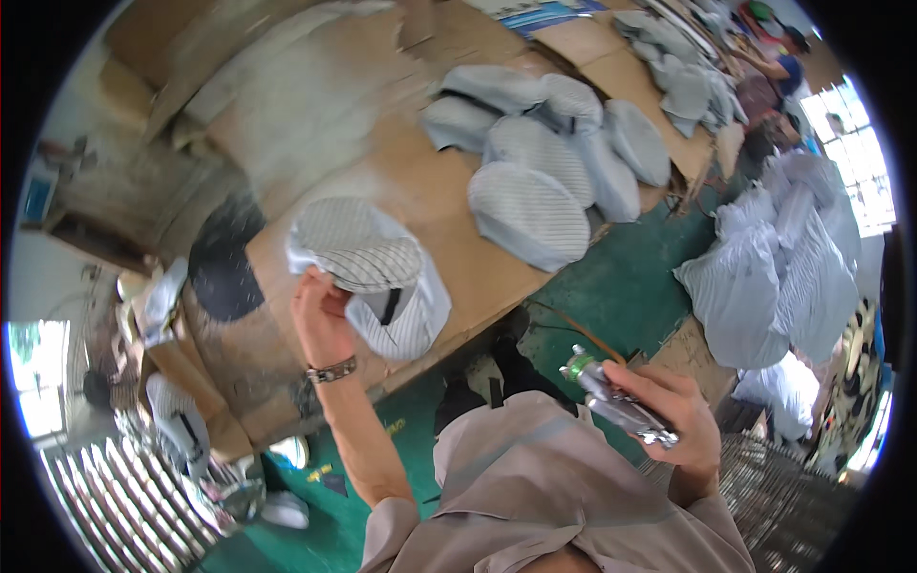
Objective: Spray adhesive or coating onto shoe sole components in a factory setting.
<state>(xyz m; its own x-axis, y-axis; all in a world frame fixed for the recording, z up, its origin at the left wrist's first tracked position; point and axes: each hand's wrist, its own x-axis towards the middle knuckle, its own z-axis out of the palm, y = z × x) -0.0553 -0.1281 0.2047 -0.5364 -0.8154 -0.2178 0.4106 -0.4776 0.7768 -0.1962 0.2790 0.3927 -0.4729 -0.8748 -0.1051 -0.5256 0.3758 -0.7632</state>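
My left hand (320, 304) is closed on the near edge of a pale grey striped fabric-covered pad (358, 244) lying on the cardboard-covered table. The pad is rounded and partly folded over. A black strip (391, 307) shows inside the fold. Off the table's near edge, my right hand (673, 411) grips a silver spray gun (611, 396) with a green ring at its front end. An orange hose (587, 334) runs beside the gun; where it joins is hidden.
Several similar striped pads (530, 210) are heaped on the table's right side. Grey fabric pieces (683, 81) lie farther back, near another person (785, 72). Stuffed white plastic bags (778, 267) stand on the green floor at right. A dark round piece (227, 256) lies at left.
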